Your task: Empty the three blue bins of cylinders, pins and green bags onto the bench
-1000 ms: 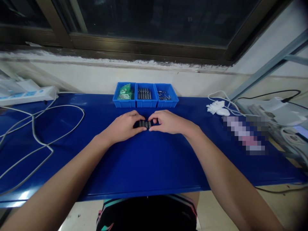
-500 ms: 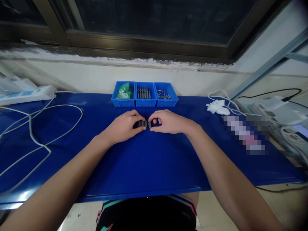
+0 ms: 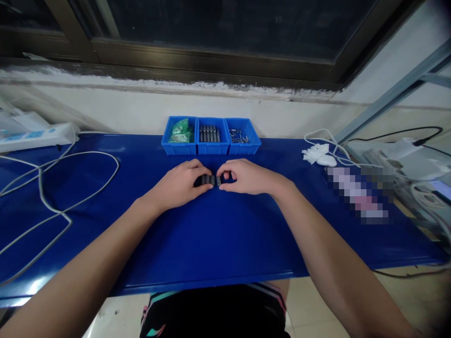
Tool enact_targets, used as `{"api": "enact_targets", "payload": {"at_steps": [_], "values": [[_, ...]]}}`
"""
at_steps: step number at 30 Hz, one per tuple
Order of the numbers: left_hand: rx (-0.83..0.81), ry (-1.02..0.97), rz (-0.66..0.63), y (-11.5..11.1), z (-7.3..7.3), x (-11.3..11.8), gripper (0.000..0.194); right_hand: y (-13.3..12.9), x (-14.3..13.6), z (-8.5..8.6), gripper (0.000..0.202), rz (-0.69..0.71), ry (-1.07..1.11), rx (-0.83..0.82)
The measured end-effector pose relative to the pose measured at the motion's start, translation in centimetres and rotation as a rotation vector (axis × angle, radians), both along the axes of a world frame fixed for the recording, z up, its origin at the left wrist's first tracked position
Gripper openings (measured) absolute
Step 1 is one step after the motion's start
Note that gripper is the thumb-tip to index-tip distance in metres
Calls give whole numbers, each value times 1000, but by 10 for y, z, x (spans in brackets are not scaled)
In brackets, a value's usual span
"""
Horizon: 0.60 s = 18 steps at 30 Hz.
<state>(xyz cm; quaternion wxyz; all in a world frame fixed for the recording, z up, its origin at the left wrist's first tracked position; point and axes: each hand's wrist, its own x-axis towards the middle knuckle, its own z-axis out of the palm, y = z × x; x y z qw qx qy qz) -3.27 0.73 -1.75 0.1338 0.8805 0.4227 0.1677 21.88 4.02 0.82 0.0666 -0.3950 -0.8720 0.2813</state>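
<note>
My left hand (image 3: 183, 181) pinches a short row of dark grey ribbed blocks (image 3: 207, 180) between thumb and fingers, low over the blue table. Facing it, my right hand (image 3: 243, 177) grips one small dark block (image 3: 219, 180) by thumb and fingertip. A narrow gap separates this block from the row's right end. Fingers cover part of the row, and the exact kind of the blocks is too small to tell. Beyond my hands, the middle blue bin (image 3: 213, 149) holds several similar dark grey pieces (image 3: 209, 134).
Left of it stands a blue bin (image 3: 181, 149) with green packets; to the right, a blue bin (image 3: 243, 149) with small metal pins. A white cable (image 3: 70, 213) loops over the table (image 3: 211, 244) at left. Crumpled tissue (image 3: 316, 153) and a white mouse-like object (image 3: 326, 161) lie right.
The view has shifted slightly. Both hands keep nearly the same pose, with the small block still just apart from the row.
</note>
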Motion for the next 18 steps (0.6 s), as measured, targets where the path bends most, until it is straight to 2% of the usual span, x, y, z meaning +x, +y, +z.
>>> {"api": "enact_targets", "payload": {"at_steps": [18], "values": [[11, 14, 2, -1, 1, 1, 36, -3, -1, 4, 34, -11, -22, -4]]}}
